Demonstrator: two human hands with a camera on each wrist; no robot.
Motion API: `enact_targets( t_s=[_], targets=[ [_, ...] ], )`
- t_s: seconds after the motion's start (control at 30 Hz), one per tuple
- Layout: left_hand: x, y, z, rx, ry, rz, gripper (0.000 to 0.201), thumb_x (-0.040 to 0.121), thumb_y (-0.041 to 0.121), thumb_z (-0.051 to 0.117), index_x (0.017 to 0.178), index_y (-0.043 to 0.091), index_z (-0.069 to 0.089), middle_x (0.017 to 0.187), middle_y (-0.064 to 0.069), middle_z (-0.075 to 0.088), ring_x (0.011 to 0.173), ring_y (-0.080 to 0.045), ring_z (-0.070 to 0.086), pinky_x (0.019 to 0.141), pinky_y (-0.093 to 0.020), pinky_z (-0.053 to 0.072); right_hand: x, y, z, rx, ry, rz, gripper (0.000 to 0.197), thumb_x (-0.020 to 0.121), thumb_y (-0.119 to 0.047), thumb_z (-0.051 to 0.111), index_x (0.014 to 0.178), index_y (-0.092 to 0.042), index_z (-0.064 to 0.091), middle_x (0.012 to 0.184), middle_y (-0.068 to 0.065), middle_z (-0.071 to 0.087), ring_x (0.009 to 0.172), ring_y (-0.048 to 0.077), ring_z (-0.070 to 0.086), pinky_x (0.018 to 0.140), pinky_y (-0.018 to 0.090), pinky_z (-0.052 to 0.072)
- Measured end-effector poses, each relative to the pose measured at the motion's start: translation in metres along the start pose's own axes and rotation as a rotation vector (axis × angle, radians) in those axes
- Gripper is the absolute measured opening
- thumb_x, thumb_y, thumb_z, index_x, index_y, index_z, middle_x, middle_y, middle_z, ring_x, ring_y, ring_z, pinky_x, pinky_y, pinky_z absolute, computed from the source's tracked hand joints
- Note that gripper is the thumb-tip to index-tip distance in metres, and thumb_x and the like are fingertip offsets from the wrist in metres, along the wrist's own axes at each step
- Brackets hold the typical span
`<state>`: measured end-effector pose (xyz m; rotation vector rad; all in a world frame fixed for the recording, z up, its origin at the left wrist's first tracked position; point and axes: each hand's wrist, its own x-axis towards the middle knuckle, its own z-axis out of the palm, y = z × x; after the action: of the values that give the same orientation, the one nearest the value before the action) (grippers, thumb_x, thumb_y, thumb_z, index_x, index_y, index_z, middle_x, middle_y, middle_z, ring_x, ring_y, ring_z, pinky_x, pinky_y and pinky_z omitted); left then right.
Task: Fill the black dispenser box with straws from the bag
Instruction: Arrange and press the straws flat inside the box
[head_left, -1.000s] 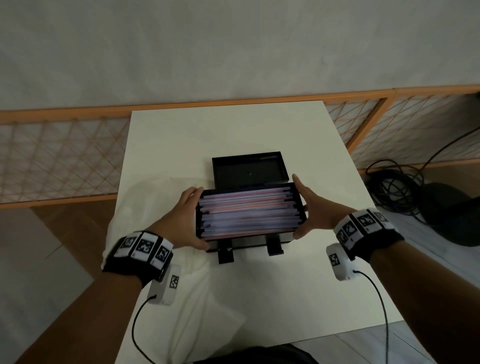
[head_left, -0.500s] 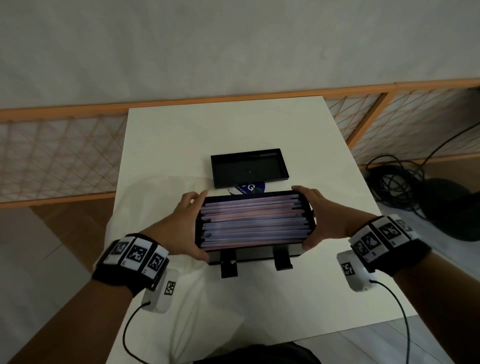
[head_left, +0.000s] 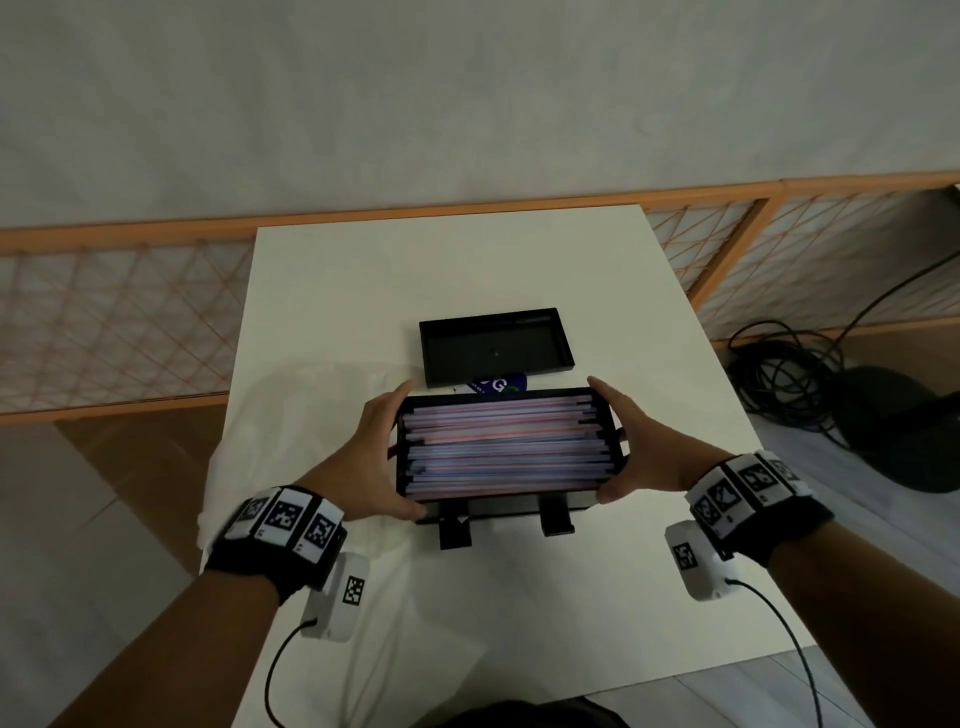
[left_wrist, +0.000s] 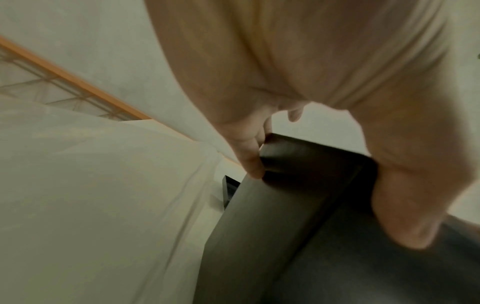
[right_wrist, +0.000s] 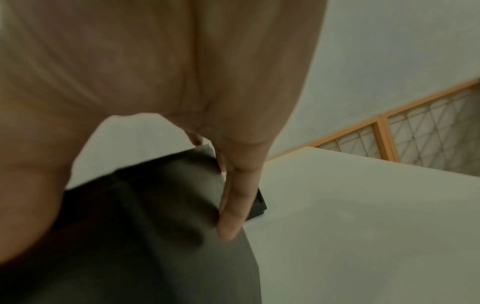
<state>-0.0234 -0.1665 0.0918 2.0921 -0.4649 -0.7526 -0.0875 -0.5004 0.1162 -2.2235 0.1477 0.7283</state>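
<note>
The black dispenser box (head_left: 511, 508) sits at the table's middle, its open top packed with pink and pale straws (head_left: 504, 447) lying lengthwise. My left hand (head_left: 382, 454) grips its left end, fingers on the far corner and thumb on the near one. My right hand (head_left: 636, 452) grips the right end the same way. The left wrist view shows my fingers (left_wrist: 250, 158) curled on the box (left_wrist: 285, 205). In the right wrist view a finger (right_wrist: 235, 203) presses the box wall (right_wrist: 155, 205). I cannot tell whether the box's feet touch the table.
The box's black lid (head_left: 496, 353) lies upturned just behind it, with a blue label (head_left: 497, 385) poking out between them. A clear plastic bag (head_left: 291, 415) spreads over the table's left side. Beyond the white table (head_left: 447, 270) stands an orange lattice fence; cables lie on the floor at right.
Both hands have drawn the filled box toward me, away from the lid, uncovering the blue label between them. The grip is unchanged.
</note>
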Motion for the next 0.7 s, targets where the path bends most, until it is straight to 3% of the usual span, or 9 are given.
enact_targets(
  t_s=[0.13,0.2,0.27,0.33,0.37,0.43,0.53,0.6,0.7],
  targets=[
    [-0.004,-0.010,0.009,-0.196,0.049,-0.106,0.139,0.058,0.005,0.087,0.144,0.036,-0.018,0.154,0.018,0.001,0.139,-0.004,0.016,0.109,-0.027,0.031,0.000,0.019,0.015,0.210,0.073,-0.011,0.139,0.059,-0.004,0.086,0.143,-0.032,-0.022,0.151,-0.016,0.007,0.127,0.016,0.038,0.091,0.033,0.051],
    [-0.007,-0.014,0.013,-0.237,0.039,-0.150,0.139,0.058,0.011,0.088,0.144,0.036,-0.019,0.158,0.013,0.000,0.143,-0.008,0.016,0.114,-0.035,0.031,0.000,0.026,0.025,0.273,0.104,-0.003,0.140,0.060,-0.007,0.086,0.143,-0.031,-0.024,0.152,-0.018,0.007,0.129,0.014,0.037,0.094,0.032,0.048],
    [-0.010,-0.016,0.020,-0.231,-0.009,-0.122,0.138,0.054,0.022,0.090,0.145,0.041,-0.011,0.155,0.012,0.019,0.139,-0.002,0.029,0.113,-0.036,0.034,0.001,0.031,0.036,0.345,0.136,-0.027,0.134,0.059,-0.011,0.087,0.147,-0.032,-0.011,0.152,-0.014,0.022,0.128,0.011,0.044,0.096,0.031,0.048],
    [-0.009,-0.017,0.027,-0.205,0.012,-0.054,0.125,0.056,0.028,0.089,0.142,0.050,0.001,0.142,0.022,0.037,0.126,0.013,0.038,0.112,-0.032,0.036,0.003,0.032,0.042,0.401,0.193,-0.087,0.117,0.058,-0.009,0.087,0.147,-0.031,0.013,0.139,-0.010,0.046,0.121,0.005,0.051,0.095,0.028,0.051],
    [-0.009,-0.016,0.029,-0.204,0.038,-0.035,0.117,0.059,0.030,0.087,0.138,0.055,0.004,0.138,0.026,0.040,0.124,0.014,0.040,0.111,-0.032,0.036,0.003,0.032,0.044,0.412,0.218,-0.097,0.110,0.059,-0.008,0.086,0.146,-0.030,0.021,0.132,-0.010,0.053,0.118,0.004,0.053,0.095,0.024,0.051],
    [-0.010,-0.012,0.029,-0.216,0.080,-0.006,0.110,0.059,0.038,0.083,0.138,0.056,0.009,0.135,0.026,0.045,0.125,0.008,0.044,0.111,-0.034,0.037,-0.002,0.026,0.045,0.422,0.267,-0.108,0.104,0.062,-0.005,0.084,0.145,-0.027,0.026,0.127,-0.008,0.057,0.116,0.006,0.055,0.087,0.014,0.051],
    [-0.013,-0.014,0.025,-0.265,0.165,0.038,0.108,0.062,0.031,0.086,0.146,0.039,0.017,0.134,0.020,0.053,0.125,-0.001,0.050,0.107,-0.036,0.041,-0.011,0.019,0.044,0.479,0.356,-0.175,0.093,0.067,0.006,0.078,0.143,-0.023,0.033,0.121,-0.005,0.059,0.104,-0.006,0.058,0.071,0.008,0.050],
    [-0.013,-0.013,0.020,-0.320,0.216,0.066,0.106,0.063,0.019,0.084,0.147,0.032,0.020,0.134,0.016,0.055,0.125,-0.006,0.052,0.105,-0.036,0.044,-0.011,0.014,0.040,0.477,0.414,-0.225,0.090,0.067,0.004,0.077,0.141,-0.026,0.034,0.121,-0.009,0.059,0.103,-0.009,0.057,0.075,0.008,0.049],
    [-0.008,-0.008,0.016,-0.352,0.230,0.087,0.103,0.063,0.014,0.082,0.147,0.030,0.023,0.132,0.014,0.057,0.124,-0.011,0.053,0.102,-0.036,0.047,-0.010,0.011,0.040,0.471,0.443,-0.247,0.087,0.068,-0.002,0.078,0.138,-0.029,0.034,0.119,-0.006,0.061,0.099,-0.013,0.058,0.080,0.007,0.047]
  ],
)
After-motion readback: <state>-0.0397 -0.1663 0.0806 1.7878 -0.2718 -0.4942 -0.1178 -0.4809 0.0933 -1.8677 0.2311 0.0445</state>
